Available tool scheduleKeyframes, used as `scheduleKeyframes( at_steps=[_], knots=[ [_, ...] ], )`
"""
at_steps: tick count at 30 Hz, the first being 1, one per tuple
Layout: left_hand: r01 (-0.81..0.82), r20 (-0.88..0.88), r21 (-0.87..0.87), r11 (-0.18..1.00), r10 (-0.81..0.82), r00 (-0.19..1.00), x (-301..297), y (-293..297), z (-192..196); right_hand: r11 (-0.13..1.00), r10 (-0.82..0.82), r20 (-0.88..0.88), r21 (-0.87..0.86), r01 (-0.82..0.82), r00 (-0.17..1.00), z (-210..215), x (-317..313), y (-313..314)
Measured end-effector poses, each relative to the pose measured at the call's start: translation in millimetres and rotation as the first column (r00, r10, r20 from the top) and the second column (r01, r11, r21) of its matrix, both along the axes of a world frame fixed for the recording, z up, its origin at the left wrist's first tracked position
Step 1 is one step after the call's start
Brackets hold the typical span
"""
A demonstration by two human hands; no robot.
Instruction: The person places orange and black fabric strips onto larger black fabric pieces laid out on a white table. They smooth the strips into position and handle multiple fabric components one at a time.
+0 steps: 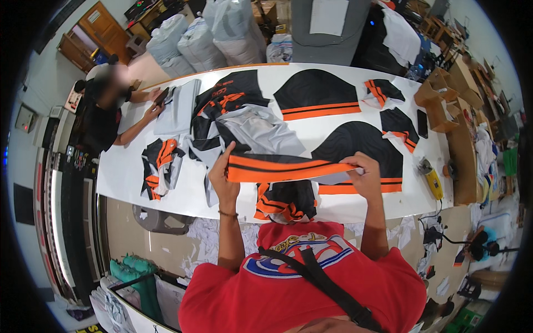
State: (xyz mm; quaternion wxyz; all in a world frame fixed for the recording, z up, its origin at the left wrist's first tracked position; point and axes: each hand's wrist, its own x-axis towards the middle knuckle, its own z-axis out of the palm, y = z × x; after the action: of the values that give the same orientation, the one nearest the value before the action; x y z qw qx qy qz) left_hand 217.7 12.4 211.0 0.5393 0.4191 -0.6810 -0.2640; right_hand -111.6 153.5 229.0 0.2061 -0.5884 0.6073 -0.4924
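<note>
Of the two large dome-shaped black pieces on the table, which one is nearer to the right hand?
The near dome-shaped piece, partly hidden by the right hand; the far dome-shaped piece shows whole, farther across the table.

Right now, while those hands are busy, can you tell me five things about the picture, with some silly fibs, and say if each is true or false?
1. The left hand and the right hand both hold one striped cloth strip. True.
2. The striped cloth strip is green and purple. False: it is orange and black.
3. A yellow tool is on the white table, to the right of the right hand. True.
4. The other person is at the right end of the white table. False: that person is at the left end.
5. The person holding the strip wears a blue shirt. False: the shirt is mainly red.
</note>
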Motion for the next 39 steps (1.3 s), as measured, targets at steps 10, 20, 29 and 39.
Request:
scheduleKeyframes(
  at_steps=[10, 20, 29, 39],
  knots=[
    [0.428, -0.015, 0.201, 0.881, -0.434, 0.901, -36.0, 35.9, -17.8, 0.997, -0.033, 0.356, 0.079, 0.005, 0.934, -29.7, 11.6, -6.8],
    [0.815, -0.037, 0.357, 0.456, -0.865, 0.501, -85.3, 62.6, 7.2, 0.935, 0.259, 0.302, 0.159, -0.317, 0.917, -90.9, 32.5, -16.0],
    [0.667, -0.024, 0.456, 0.589, -0.741, 0.671, -64.2, 44.0, -15.1, 0.963, -0.258, 0.488, 0.057, 0.265, 0.834, -83.2, -36.5, -8.9],
    [0.524, 0.208, 0.655, 0.545, -0.796, 0.568, -36.8, 17.4, -40.1, 0.658, -0.655, 0.509, 0.020, 0.753, 0.558, -81.0, -138.0, 20.1]
  ],
)
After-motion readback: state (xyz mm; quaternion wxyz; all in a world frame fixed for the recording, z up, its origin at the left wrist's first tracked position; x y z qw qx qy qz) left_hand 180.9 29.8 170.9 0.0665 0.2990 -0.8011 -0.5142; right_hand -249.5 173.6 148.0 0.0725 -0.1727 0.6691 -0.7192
